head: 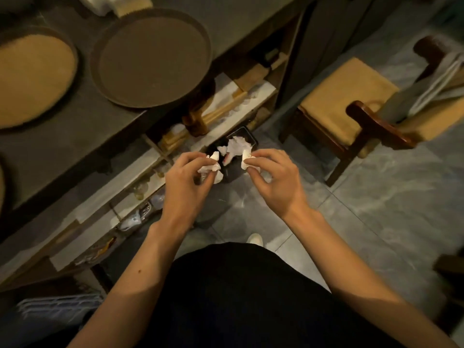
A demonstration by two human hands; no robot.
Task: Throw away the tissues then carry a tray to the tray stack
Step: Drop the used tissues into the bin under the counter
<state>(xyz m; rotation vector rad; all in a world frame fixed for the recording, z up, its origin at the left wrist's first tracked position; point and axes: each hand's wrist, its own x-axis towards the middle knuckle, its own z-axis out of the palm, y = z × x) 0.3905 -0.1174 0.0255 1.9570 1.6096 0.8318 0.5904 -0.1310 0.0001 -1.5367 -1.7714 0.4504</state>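
Observation:
My left hand (187, 175) pinches a crumpled white tissue (213, 169) between thumb and fingers. My right hand (270, 175) grips a second small white tissue wad (245, 158). Both hands hover above a black bin (253, 139) on the floor, which holds several crumpled white tissues (237, 146). A round dark brown tray (153, 56) rests on the grey counter, overhanging its edge. A second round tray with a tan surface (32, 79) lies at the counter's left.
The grey counter (82, 136) runs along the left, with open shelves (226, 101) of boxes and packets below it. A wooden chair with a tan cushion (344, 96) stands at the right. The floor is grey tile (376, 197). My shoe (254, 239) shows below the hands.

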